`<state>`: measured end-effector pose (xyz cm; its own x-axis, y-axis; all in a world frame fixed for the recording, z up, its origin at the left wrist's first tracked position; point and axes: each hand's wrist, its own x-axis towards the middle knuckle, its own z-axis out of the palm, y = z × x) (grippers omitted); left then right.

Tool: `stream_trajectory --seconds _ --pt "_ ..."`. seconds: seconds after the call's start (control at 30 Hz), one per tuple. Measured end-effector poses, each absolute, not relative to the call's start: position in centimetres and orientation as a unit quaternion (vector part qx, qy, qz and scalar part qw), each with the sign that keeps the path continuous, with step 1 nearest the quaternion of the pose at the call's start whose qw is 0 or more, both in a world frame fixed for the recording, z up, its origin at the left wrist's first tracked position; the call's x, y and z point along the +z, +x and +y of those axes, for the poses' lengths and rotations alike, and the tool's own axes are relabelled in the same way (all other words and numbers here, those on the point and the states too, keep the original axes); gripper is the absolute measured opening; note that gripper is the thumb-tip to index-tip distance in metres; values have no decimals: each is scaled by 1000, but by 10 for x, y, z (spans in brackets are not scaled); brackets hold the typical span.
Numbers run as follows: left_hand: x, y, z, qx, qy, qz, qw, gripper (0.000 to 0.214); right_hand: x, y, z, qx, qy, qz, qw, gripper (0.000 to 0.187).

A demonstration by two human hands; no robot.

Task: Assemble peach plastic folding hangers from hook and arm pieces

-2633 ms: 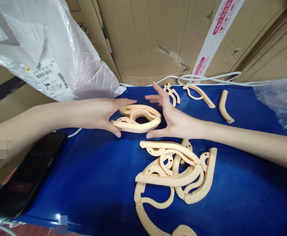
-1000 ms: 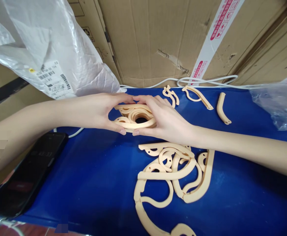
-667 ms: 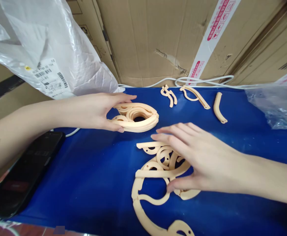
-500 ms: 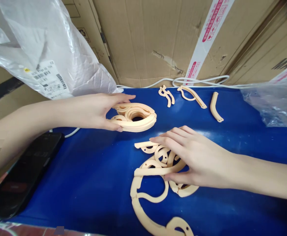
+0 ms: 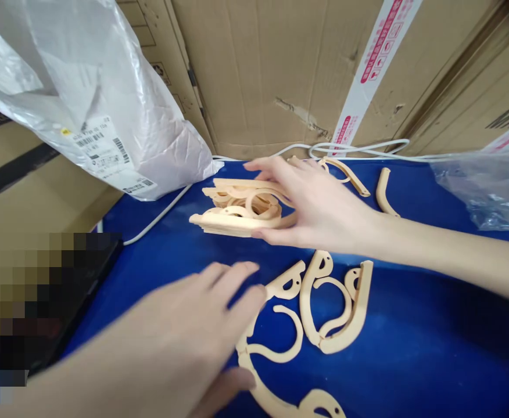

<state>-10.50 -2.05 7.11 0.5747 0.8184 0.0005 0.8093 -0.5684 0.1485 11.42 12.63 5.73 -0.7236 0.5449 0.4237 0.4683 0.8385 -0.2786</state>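
Observation:
On the blue surface, a stack of folded cream plastic folding hangers [image 5: 223,223] lies in the middle. My right hand [image 5: 313,200] is closed around the right end of the stack, thumb in front and fingers behind. Its fingers hide part of the top hanger. Lower down, my left hand [image 5: 211,319] is blurred, its fingers and thumb apart, at the left side of an unfolded hanger [image 5: 263,380]. Whether it touches that hanger I cannot tell. A partly folded hanger [image 5: 359,313] lies to the right of it, its hook curled inside.
Loose hanger pieces [image 5: 384,191] lie at the back. A white cable [image 5: 368,150] runs along tall cardboard boxes [image 5: 254,75]. A silvery plastic bag [image 5: 150,122] leans at the left, above a dark, partly pixelated device [image 5: 80,302]. Clear plastic film [image 5: 490,191] lies at the right.
My left hand has let go of the stack and come down toward the unfolded hanger. My right hand has moved up with a folded hanger onto the stack.

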Motion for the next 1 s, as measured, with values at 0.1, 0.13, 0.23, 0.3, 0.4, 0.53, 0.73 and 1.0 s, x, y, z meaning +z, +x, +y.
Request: stream_trajectory --seconds 0.1,0.13,0.23,0.3,0.4,0.53,0.73,1.0 --pt "42 -79 -32 6 908 419 32 92 51 89 135 88 -265 -928 248 70" --pt "38 -73 -31 -5 908 417 37 98 49 84 137 89 -265 -928 245 70" --pt "38 -66 -23 -11 902 427 63 94 47 79 138 90 -274 -928 235 72" --pt "43 -65 -19 -5 901 429 68 83 46 79 139 86 -275 -928 235 73" --pt "50 -66 -18 -18 900 431 67 66 45 81 139 81 -269 -930 235 73" --pt "51 -66 -23 5 900 432 63 74 53 89 135 83 -254 -930 253 67" --pt "40 -63 -38 9 903 429 30 60 67 119 117 47 -231 -933 270 58" --pt "33 -57 -57 -1 914 405 -3 30 56 144 110 37 -229 -937 263 54"
